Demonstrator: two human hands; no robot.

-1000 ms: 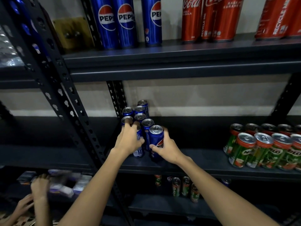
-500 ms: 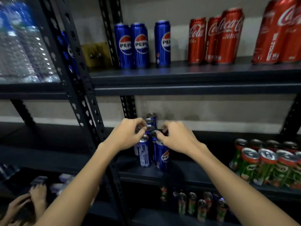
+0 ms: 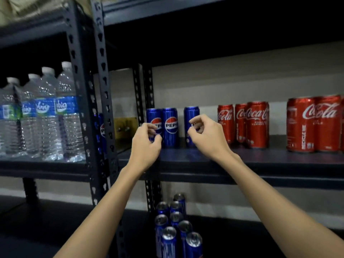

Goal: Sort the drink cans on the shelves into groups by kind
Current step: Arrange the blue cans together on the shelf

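Up on the middle shelf (image 3: 260, 159), three tall blue Pepsi cans (image 3: 170, 127) stand upright at 12 o'clock. Left hand (image 3: 147, 144) and right hand (image 3: 206, 135) hover before them, fingers curled, holding nothing.

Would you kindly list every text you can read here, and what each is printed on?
"PEPSI": blue can on the upper shelf.
"Coca-Cola": red cans; the small print beneath is blurred.
"RECYCLE ME", sideways: far-right red can.
Water bottles' label script: blurred.
Lower blue cans: unreadable.
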